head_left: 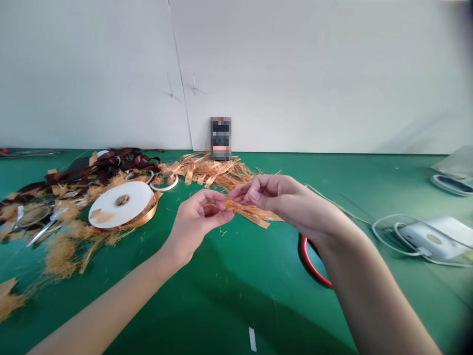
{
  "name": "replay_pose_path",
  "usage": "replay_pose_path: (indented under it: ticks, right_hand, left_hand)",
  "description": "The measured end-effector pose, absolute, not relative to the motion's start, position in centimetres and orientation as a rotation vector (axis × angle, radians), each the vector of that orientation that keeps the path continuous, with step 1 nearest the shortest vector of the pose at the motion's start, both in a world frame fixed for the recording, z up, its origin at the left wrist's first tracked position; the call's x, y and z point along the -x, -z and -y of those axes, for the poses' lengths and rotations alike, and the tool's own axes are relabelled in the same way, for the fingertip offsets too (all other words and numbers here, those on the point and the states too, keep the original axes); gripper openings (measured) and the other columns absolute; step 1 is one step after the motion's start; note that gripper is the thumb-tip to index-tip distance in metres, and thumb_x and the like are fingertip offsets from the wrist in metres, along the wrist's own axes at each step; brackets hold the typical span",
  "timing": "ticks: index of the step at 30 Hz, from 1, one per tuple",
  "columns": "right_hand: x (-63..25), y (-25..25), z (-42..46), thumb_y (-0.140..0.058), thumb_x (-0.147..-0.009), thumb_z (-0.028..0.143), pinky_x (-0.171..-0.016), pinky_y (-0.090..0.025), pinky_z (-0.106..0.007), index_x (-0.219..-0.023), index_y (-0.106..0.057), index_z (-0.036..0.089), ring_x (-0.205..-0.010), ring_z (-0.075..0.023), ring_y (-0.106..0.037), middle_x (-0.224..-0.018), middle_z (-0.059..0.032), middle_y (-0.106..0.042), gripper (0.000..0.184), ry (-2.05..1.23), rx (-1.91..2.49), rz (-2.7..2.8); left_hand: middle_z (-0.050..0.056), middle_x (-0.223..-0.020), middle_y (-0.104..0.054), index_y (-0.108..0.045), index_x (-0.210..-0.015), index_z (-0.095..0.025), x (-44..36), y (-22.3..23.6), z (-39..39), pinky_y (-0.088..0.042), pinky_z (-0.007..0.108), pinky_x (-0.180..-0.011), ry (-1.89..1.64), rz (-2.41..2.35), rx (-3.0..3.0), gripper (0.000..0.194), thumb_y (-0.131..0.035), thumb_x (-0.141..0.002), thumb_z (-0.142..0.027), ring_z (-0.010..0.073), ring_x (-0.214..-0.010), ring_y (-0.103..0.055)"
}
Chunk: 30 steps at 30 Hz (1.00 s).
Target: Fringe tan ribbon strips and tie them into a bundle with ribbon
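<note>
Over the green mat [229, 291] my two hands meet in front of me. My right hand [268, 195] pinches a bunch of frayed tan ribbon strands [249, 213] between its thumb and fingers. My left hand [195, 222] has its fingertips curled at the bunch's left end, where a few strands run into its grip. Beyond both hands lies a heap of shredded tan ribbon [207, 170]. A white spool of gold ribbon [121, 204] sits to the left of my left hand.
Dark brown ribbon [111, 165] and tan fibre tufts [61, 256] spread across the left side, with metal scissors [39, 227] among them. A red-and-black loop [310, 261] lies under my right forearm. White cables and a white device [428, 239] are at right, against a white wall [295, 74].
</note>
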State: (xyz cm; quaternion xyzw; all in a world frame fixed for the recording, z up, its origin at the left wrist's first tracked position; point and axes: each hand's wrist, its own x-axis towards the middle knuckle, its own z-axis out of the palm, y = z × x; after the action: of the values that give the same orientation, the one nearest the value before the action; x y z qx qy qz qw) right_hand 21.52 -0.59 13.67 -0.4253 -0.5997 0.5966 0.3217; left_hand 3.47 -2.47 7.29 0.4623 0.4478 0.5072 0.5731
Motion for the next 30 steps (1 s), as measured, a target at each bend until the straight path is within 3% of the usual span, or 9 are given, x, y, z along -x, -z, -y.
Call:
replay_pose_path:
  ticks: [3,6,10,18,22,25,30]
  right_hand:
    - [-21.0,-13.1,0.5,-0.056,-0.071,0.005,-0.09,-0.049,-0.033,-0.059,-0.053,0.018,-0.102,-0.0179,-0.063,-0.103,-0.0049,-0.07,0.017,-1.776,0.787,1.374]
    - [-20.8,-12.6,0.2,-0.057,-0.07,0.003,-0.077,-0.05,-0.027,-0.06,-0.055,0.017,-0.077,-0.0113,-0.064,-0.086,-0.001,-0.069,0.017,-1.848,0.607,1.23]
    - [-20.8,-12.4,-0.2,-0.055,-0.058,-0.002,-0.058,-0.042,-0.023,-0.056,-0.054,0.016,-0.049,-0.0048,-0.045,-0.067,0.0034,-0.062,0.019,-1.852,0.684,1.191]
    - [-20.3,-11.6,-0.3,-0.047,-0.047,0.003,-0.05,-0.033,-0.023,-0.053,-0.054,0.015,-0.046,-0.007,-0.043,-0.051,0.0029,-0.055,0.015,-1.848,1.1,1.497]
    - [-20.0,-11.3,0.1,-0.047,-0.053,0.007,-0.051,-0.033,-0.023,-0.055,-0.055,0.017,-0.047,-0.0083,-0.043,-0.046,0.005,-0.05,0.013,-1.836,1.195,1.839]
    - [-20.3,-11.5,0.2,-0.044,-0.054,0.008,-0.048,-0.033,-0.024,-0.054,-0.055,0.017,-0.048,-0.009,-0.044,-0.052,0.0027,-0.056,0.014,-1.741,1.339,2.039]
    - [-21.1,-11.4,0.4,-0.053,-0.065,0.016,-0.048,-0.035,-0.025,-0.061,-0.059,0.018,-0.048,-0.0096,-0.044,-0.057,0.0009,-0.059,0.007,-1.598,1.546,2.117]
  left_hand:
    - [-0.006,-0.068,-0.056,-0.063,-0.081,-0.018,-3.5,-7.5,2.5,-0.046,0.019,-0.063,-1.205,-1.015,-1.051,0.028,-0.082,-0.061,-0.017,0.0066,-0.064,-0.055]
    - [-0.005,-0.067,-0.055,-0.063,-0.08,-0.018,-3.5,-8.0,2.5,-0.048,0.022,-0.065,-1.21,-0.959,-1.041,0.027,-0.081,-0.06,-0.017,0.0081,-0.064,-0.055]
    - [-0.005,-0.07,-0.056,-0.062,-0.081,-0.02,-3.3,-8.6,2.8,-0.048,0.022,-0.062,-1.178,-0.997,-1.164,0.027,-0.081,-0.062,-0.019,0.0083,-0.064,-0.055]
    - [-0.001,-0.077,-0.064,-0.057,-0.078,-0.021,-3.0,-8.0,3.7,-0.05,0.023,-0.063,-1.006,-1.091,-1.394,0.021,-0.076,-0.068,-0.018,0.0139,-0.072,-0.063]
    - [-0.001,-0.072,-0.061,-0.055,-0.071,-0.021,-2.7,-7.4,4.1,-0.053,0.026,-0.065,-0.905,-1.013,-1.576,0.014,-0.064,-0.074,-0.01,0.0143,-0.068,-0.063]
    - [0.0,-0.073,-0.058,-0.059,-0.071,-0.021,-1.8,-6.9,4.3,-0.051,0.024,-0.059,-0.796,-0.951,-1.749,0.018,-0.054,-0.074,-0.004,0.0132,-0.064,-0.06]
    - [0.0,-0.073,-0.064,-0.065,-0.075,-0.022,0.2,-6.5,4.6,-0.05,0.024,-0.061,-0.772,-1.096,-1.729,0.01,-0.067,-0.072,-0.013,0.0142,-0.066,-0.061]
